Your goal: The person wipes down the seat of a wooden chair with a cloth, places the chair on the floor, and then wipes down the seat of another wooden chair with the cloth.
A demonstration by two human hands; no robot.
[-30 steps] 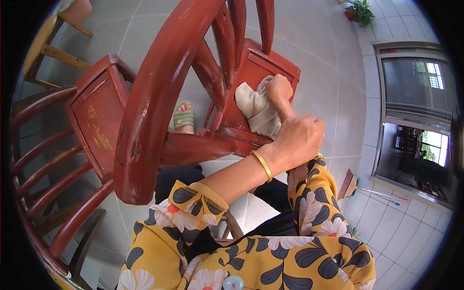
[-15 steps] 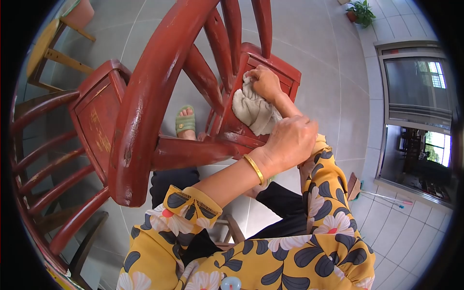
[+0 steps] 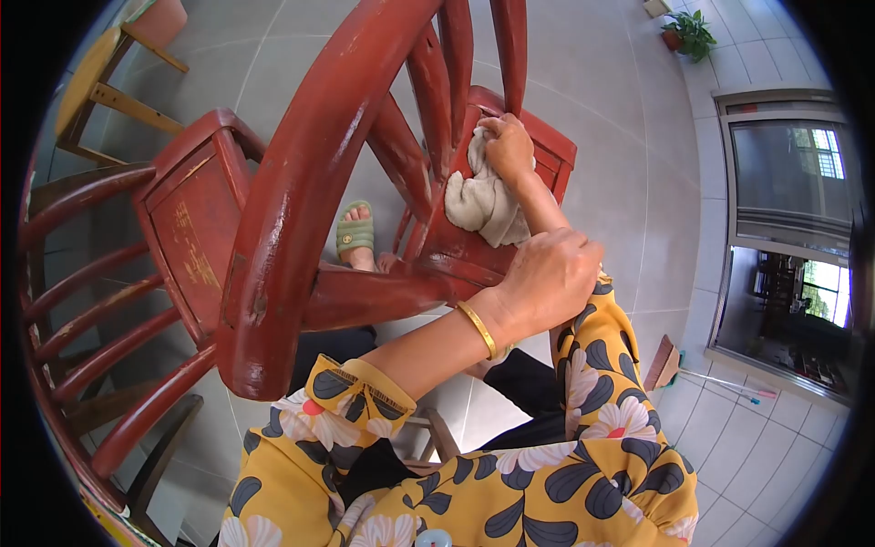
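My right hand presses a crumpled, greyish-white cloth onto the seat of a red wooden chair, its fingers bent over the cloth's far end. Close to me, my left hand is closed, with a gold bangle on its wrist. It crosses over my right forearm, and its curled fingers are at the cuff of my yellow floral right sleeve; the fingertips are hidden. The chair's thick curved top rail and its slats rise at the left of my hands, with worn, chipped paint.
A second red chair stands on the left. Beyond it is a light wooden stool. My foot in a green slipper rests beside the near chair. On the right are a broom, a sliding door and a potted plant.
My right hand has shifted slightly, and the cloth under it is bunched differently. My left hand has dropped a little along the right forearm. The whole view has tilted slightly.
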